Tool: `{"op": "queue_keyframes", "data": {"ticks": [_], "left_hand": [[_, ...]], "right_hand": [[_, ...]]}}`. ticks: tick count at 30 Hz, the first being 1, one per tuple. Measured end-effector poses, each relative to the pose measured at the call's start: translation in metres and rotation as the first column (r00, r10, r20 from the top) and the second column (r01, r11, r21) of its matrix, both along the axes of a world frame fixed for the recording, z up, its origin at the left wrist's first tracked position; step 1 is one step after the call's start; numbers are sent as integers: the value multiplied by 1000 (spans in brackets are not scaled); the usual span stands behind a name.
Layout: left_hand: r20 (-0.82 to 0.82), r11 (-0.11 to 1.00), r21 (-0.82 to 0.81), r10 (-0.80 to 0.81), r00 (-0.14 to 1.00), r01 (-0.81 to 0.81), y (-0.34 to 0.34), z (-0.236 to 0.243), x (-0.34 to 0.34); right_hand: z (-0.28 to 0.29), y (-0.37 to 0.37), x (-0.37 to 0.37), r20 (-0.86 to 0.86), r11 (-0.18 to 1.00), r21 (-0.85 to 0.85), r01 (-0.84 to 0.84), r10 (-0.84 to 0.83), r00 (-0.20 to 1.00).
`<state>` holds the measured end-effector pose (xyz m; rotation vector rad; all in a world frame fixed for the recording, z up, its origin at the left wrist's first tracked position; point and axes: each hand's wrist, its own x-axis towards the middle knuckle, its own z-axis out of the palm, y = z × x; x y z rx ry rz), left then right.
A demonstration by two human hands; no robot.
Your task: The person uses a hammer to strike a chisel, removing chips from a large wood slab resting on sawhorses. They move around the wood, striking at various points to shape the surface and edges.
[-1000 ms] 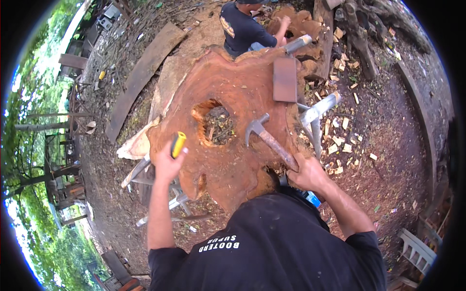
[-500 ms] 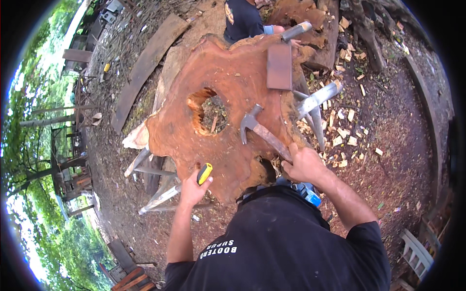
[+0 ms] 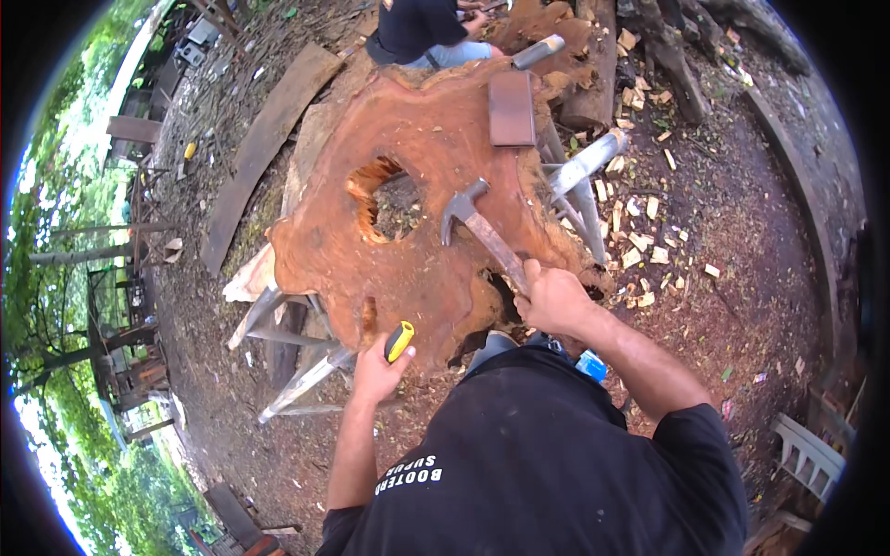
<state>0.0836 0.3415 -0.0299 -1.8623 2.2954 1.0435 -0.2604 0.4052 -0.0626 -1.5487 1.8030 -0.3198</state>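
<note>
- Gripping a claw hammer (image 3: 482,232) by the lower end of its wooden handle, the right hand (image 3: 553,298) was closed tight around it; the steel head rested on the top of the big reddish wood slab (image 3: 417,139), just right of the ragged hole (image 3: 385,199) near the slab's middle.
- The left hand (image 3: 378,371) was clamped on a yellow-and-black tool handle (image 3: 400,341) — most likely a chisel, though the blade was hidden — held at the slab's near edge, touching or very nearly touching the wood.
- The slab lay flat on metal trestle legs (image 3: 297,371); a flat dark rectangular block (image 3: 512,107) sat on its far side, and wood chips (image 3: 649,241) littered the ground to the right.
- Another person (image 3: 417,28) was crouched beyond the far edge, well apart from both hands.
- Judged step: setting up to work the near rim, with hammer parked and edge tool being placed.
- Judged requirement for the next move — the edge tool seated firmly against the rim and the hammer lifted clear of the slab top before any blow; the left fingers sat close to the strike line, a noted hazard.
</note>
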Motion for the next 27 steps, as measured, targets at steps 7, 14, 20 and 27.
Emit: {"op": "queue_keyframes", "data": {"ticks": [7, 14, 20, 27], "left_hand": [[-60, 998, 37, -50, 997, 52, 10, -9, 26], [-207, 999, -7, -42, 977, 42, 35, -33, 67], [-615, 983, 143, 182, 767, -118, 34, -42, 86], [-924, 950, 303, 312, 222, -76, 13, 25, 68]], "right_hand": [[2, 28, 43, -75, 995, -10, 98, -99, 992], [14, 75, 54, -159, 942, 50, 332, -321, 934], [10, 127, 63, 25, 868, 130, 479, -486, 874], [18, 161, 85, 414, 814, 264, 517, -580, 702]]}}
